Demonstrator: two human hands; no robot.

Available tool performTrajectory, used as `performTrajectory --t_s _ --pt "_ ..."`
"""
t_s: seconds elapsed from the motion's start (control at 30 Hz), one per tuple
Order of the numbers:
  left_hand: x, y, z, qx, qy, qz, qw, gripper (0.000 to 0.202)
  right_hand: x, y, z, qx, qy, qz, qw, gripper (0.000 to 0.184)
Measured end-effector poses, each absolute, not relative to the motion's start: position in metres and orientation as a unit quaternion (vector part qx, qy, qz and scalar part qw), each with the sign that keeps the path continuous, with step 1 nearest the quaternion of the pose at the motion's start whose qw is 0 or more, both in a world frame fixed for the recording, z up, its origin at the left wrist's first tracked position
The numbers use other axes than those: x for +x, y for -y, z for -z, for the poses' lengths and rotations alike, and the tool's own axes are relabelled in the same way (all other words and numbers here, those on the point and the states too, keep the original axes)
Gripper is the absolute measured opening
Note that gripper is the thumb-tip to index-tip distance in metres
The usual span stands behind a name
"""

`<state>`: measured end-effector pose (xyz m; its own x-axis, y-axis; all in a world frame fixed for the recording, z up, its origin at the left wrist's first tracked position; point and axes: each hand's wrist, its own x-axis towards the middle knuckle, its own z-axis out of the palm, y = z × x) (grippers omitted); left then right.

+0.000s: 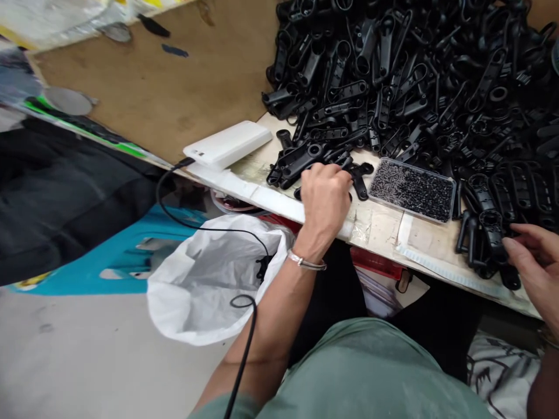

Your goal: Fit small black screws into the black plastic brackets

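Below and left of the clear box (409,208), a white bag (174,291) gapes under the edge of the counter (379,230), while to the box's right the right hand (535,256) has thumb and forefinger narrowly parted at a cluster of black plastic parts (489,227), though whether they pinch one I cannot tell. Left of the box, the left hand (325,198) curls over a small pile of similar parts (301,160), its grip narrow and anything inside hidden. The box holds tiny black pieces (410,186); farther left lies a white block (229,145), and behind the box rises a large heap of parts (384,75).
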<state>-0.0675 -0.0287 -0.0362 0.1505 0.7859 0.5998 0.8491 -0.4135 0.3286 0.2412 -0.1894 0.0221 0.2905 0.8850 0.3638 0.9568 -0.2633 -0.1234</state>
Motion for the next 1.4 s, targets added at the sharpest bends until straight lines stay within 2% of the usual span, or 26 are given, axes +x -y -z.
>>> performTrajectory --t_s 0.13,0.27,0.33,0.43,0.63,0.8,1.17,1.27,1.4 --pt "-0.075 0.055 0.028 -0.755 0.487 0.438 0.013 0.017 0.223 0.186 -0.022 -0.761 0.602 0.024 0.241 0.033" --pt "-0.065 0.08 0.034 -0.855 0.347 0.381 -0.059 0.018 0.213 0.165 -0.022 -0.742 0.626 -0.044 0.237 0.023" --pt "-0.057 0.083 0.039 -0.888 0.327 0.315 -0.073 0.02 0.208 0.147 -0.024 -0.72 0.663 -0.048 0.2 0.019" --pt "-0.05 0.08 0.043 -0.903 0.341 0.251 -0.078 0.018 0.198 0.116 -0.026 -0.69 0.716 -0.02 0.102 0.019" --pt "-0.052 0.076 0.038 -0.901 0.344 0.244 -0.099 0.011 0.18 0.074 -0.026 -0.72 0.684 0.02 -0.115 0.02" --pt "-0.051 0.076 0.036 -0.906 0.335 0.235 -0.108 0.013 0.176 0.069 -0.025 -0.72 0.678 0.023 -0.144 0.019" --pt "-0.05 0.076 0.033 -0.909 0.32 0.226 -0.142 0.014 0.184 0.068 -0.019 -0.708 0.701 0.008 -0.085 0.02" --pt "-0.052 0.07 0.026 -0.902 0.318 0.241 -0.166 0.014 0.191 0.07 -0.023 -0.714 0.7 -0.027 0.004 0.017" --pt "-0.047 0.052 0.012 -0.877 0.393 0.244 -0.129 0.022 0.194 0.075 -0.028 -0.728 0.627 -0.183 0.208 0.006"
